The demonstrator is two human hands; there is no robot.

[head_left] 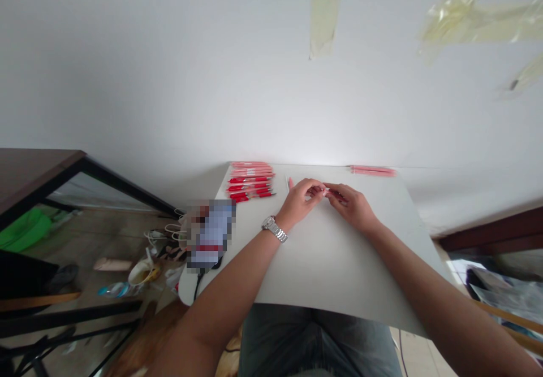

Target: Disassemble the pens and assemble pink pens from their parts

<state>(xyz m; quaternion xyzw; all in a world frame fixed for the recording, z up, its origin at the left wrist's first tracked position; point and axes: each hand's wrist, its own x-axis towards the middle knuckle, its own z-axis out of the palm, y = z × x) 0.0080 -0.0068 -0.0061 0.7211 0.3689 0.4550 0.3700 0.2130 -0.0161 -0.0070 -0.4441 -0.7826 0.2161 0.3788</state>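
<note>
My left hand (306, 194), wearing a silver watch (275, 228), is closed in a pinch over the white table (335, 258). Its fingertips meet those of my right hand (350, 204), also closed. Between them is a small pink-and-white piece (325, 193), apparently part of a pen; fingers cover most of it. Just behind my left hand lies a pink pen part (291, 182) beside a thin white stick. Left of that, several red pens (250, 187) lie in a row, with pink pens (250, 171) behind them.
More pink pens (373, 170) lie at the table's back right, near the wall (254, 83). A blurred-out phone-like device (211, 233) with a black cable (197, 285) sits at the left edge. A dark table (42, 165) stands at left, with clutter on the floor.
</note>
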